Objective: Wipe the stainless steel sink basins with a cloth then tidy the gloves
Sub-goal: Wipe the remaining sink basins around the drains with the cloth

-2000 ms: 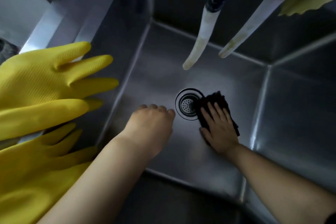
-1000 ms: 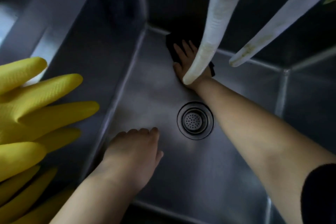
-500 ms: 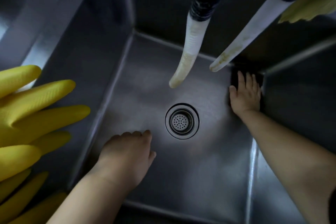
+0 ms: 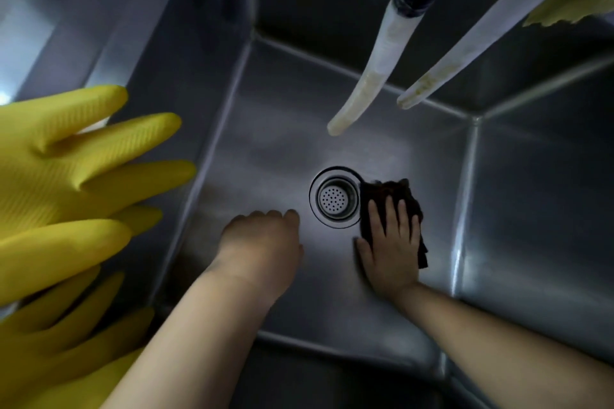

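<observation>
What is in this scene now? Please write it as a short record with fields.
place: steel sink basin
drain: strainer in the basin floor
cloth: dark cloth, just right of the drain
right hand: flat on the cloth, fingers straight
left hand: rests on the basin floor, holds nothing
gloves: yellow gloves on the left rim
above: two hoses hanging
</observation>
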`<state>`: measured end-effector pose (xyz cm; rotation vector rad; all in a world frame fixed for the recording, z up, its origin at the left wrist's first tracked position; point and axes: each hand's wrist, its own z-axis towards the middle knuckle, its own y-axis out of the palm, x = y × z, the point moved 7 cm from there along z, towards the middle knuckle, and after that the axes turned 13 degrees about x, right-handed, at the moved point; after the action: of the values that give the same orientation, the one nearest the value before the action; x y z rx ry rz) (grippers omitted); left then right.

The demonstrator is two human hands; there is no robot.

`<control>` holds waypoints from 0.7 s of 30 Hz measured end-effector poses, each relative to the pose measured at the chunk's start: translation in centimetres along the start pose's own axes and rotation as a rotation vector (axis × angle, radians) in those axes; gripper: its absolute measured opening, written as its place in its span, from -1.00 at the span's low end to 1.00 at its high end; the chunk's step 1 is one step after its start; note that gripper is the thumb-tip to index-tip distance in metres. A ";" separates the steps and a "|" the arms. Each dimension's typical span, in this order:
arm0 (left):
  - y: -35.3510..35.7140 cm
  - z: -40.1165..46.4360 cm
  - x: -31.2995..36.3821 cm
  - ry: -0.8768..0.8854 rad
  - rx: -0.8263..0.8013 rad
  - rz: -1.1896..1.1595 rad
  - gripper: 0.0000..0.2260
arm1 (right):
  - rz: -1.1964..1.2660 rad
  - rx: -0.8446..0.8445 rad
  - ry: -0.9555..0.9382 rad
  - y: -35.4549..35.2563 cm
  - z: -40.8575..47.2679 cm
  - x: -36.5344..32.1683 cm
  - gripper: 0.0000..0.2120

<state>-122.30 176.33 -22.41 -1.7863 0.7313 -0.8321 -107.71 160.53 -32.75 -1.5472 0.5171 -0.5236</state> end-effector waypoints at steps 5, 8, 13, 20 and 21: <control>0.4 0.0 -0.1 -0.005 0.012 0.021 -0.78 | 0.066 0.058 0.168 -0.2 6.9 -2.1 -0.36; 0.4 -0.1 -0.7 -0.025 0.031 0.055 -0.80 | 0.078 0.069 0.101 -0.1 11.4 -5.0 -0.40; 0.3 0.0 -1.0 -0.044 0.043 0.115 -0.77 | 0.195 0.066 -0.380 -0.3 10.6 -14.7 -0.42; 0.6 0.4 -1.7 -0.097 -0.042 0.076 -0.78 | 0.153 -0.015 -0.737 1.3 -3.4 -11.7 -0.44; 0.5 0.4 -1.7 -0.100 -0.041 0.062 -0.80 | 0.124 -0.016 -0.759 1.4 -4.7 -9.8 -0.43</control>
<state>-123.04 177.69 -23.31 -1.8188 0.7389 -0.6865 -118.37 162.81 -34.11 -1.5799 0.0268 0.1783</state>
